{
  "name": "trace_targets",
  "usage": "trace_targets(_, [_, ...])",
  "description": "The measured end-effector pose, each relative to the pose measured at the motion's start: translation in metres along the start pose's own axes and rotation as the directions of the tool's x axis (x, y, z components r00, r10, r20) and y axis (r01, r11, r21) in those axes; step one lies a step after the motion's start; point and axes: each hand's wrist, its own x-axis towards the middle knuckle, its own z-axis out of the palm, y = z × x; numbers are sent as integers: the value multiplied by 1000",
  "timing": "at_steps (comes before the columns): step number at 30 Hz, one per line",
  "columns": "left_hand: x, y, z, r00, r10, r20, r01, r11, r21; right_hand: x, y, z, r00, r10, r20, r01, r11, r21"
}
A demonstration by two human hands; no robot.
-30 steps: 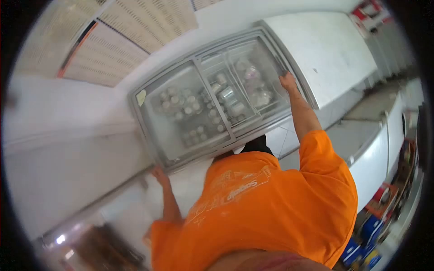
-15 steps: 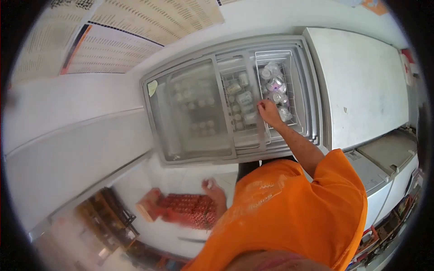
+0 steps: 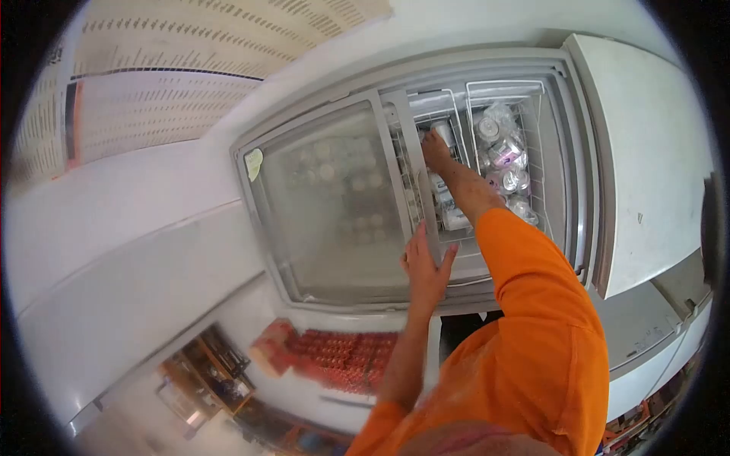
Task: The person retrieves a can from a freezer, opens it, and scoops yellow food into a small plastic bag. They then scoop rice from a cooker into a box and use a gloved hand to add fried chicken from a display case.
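Left hand [image 3: 426,270] now up flat, open on freezer lid [image 3: 334,197]; right hand [image 3: 436,150] deeper, fingers around a can [image 3: 442,134]; labels unreadable.

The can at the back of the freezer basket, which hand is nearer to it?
Right. The right hand is down in the freezer, touching the can. The left hand rests on the sliding lid, nearer the front edge.

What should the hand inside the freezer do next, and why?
Probably close the right hand around the can it is touching in the wire basket and lift it out. The fingers are already on it, and the left hand rests on the sliding glass lid, which leaves the opening clear.
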Motion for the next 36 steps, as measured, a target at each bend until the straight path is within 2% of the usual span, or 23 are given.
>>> trace_targets(2, [11,-3,14,991,-130,23,132,979,-156,-23,6,-41,994,-79,76,84,994,-69])
trace_targets(4, [15,-7,18,993,-115,-11,107,955,-275,-43,13,-64,972,-235,25,225,952,206])
trace_targets(5, [17,-7,18,992,-117,-50,88,917,-390,-59,19,-89,974,-225,18,217,956,199])
trace_targets(6, [20,-7,15,993,-102,-57,72,917,-391,-80,27,-127,987,-155,51,124,917,379])
trace_targets(7, [22,-7,9,984,-178,27,172,884,-434,-101,30,-158,991,-93,92,28,839,544])
trace_targets(8, [24,-5,3,962,-248,114,272,842,-467,-123,34,-170,999,2,45,-28,806,592])
trace_targets(11, [26,7,-8,967,-193,165,241,906,-348,-224,72,-242,952,296,-85,-118,605,788])
trace_targets(13, [33,8,-3,967,-124,224,213,878,-430,-285,108,-260,842,468,-267,-7,505,863])
trace_targets(14, [35,9,2,956,-75,283,212,843,-495,-312,126,-262,841,500,-208,127,191,973])
trace_targets(15, [38,13,12,959,-61,278,199,841,-504,-336,145,-265,851,505,-144,250,-149,957])
trace_targets(16, [44,22,26,938,4,346,185,839,-512,-358,168,-272,863,500,-78,258,-302,918])
trace_targets(18, [55,37,73,909,92,407,153,833,-531,-390,196,-287,865,500,-46,359,-553,752])
trace_targets(19, [62,48,111,871,161,463,214,725,-655,-401,203,-303,855,515,-61,374,-531,760])
trace_targets(20, [68,69,138,826,247,507,282,597,-751,-411,208,-324,901,426,-83,387,-702,598])
trace_targets(21, [72,102,143,819,279,501,265,589,-763,-416,210,-341,933,336,-129,359,-839,409])
trace_targets(23, [64,168,128,682,231,694,484,569,-665,-416,206,-370,916,385,-115,399,-837,374])
trace_targets(24, [60,186,119,689,246,682,465,571,-676,-414,199,-381,911,372,-178,411,-859,307])
trace_targets(26, [45,210,111,478,237,846,720,447,-531,-407,178,-387,876,333,-349,396,-909,127])
trace_targets(27, [44,205,133,489,249,836,708,445,-548,-398,168,-383,831,310,-461,359,-933,20])
trace_targets(28, [43,181,171,572,510,642,300,599,-743,-399,153,-399,838,311,-447,371,-927,50])
trace_targets(29, [34,158,186,501,747,436,-170,579,-797,-398,139,-406,842,297,-451,357,-933,53])
trace_targets(33, [-34,96,17,728,463,505,-58,776,-629,-382,68,-442,805,-51,-591,5,-996,93])
trace_targets(36, [-69,-21,-50,954,215,208,-16,730,-683,-367,-11,-466,650,-366,-666,-289,-930,228])
